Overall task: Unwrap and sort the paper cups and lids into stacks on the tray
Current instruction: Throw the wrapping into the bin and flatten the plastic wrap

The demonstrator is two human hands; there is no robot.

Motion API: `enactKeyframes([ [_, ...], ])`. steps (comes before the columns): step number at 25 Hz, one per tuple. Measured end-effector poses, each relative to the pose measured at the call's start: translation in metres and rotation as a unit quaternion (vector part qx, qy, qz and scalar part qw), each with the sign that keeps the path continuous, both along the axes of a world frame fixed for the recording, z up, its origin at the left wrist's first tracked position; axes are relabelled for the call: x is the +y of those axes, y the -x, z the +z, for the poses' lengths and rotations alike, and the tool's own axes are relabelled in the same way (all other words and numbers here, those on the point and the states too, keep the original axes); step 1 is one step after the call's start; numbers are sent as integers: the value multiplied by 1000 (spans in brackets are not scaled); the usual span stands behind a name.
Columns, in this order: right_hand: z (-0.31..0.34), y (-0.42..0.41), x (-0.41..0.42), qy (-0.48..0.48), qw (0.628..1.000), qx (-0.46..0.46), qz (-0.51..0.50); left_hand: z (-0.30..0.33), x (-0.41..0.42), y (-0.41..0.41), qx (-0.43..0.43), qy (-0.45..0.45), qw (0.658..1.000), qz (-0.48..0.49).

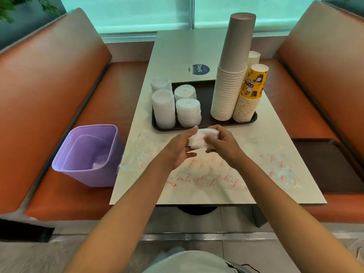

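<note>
I see my left hand (180, 148) and right hand (220, 142) together, both gripping a white lid bundle (199, 139); it hovers just before the tray (204, 126) on the counter (197, 194).

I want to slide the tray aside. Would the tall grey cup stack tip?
Probably yes: the grey cup stack rises far above its narrow base and already leans. It looks light, so a jolt to the tray could topple it onto the yellow cups.

I see both hands, left hand (178, 148) and right hand (220, 142), holding a white lid bundle (199, 139) over the table (177, 52), just before the dark tray (206, 91) with lid stacks (188, 113) and cup stacks (229, 89). Purple bin (88, 154) on left bench.
</note>
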State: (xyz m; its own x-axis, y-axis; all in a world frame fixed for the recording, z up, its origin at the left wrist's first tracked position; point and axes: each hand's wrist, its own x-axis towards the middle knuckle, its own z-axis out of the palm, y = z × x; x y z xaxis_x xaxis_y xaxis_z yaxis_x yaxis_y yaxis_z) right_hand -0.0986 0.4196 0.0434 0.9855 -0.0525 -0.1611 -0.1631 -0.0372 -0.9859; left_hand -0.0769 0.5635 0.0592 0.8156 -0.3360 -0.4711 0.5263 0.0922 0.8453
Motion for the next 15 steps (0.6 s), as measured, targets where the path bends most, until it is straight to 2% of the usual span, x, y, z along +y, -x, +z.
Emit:
enactKeyframes([
  [6, -8, 2, 21, -46, 996, 23, 71, -19, 33, 15, -97, 16, 989, 106],
  [9, -9, -2, 48, -85, 994, 23, 63, -18, 60, 19, -144, 20, 985, 95],
  [13, -8, -24, 111, -93, 994, -3, 60, -11, 119, 2, -92, 52, 992, 66],
  [15, -8, -38, 154, -95, 992, 10, 85, -14, 162, -11, -71, 38, 996, 26],
])
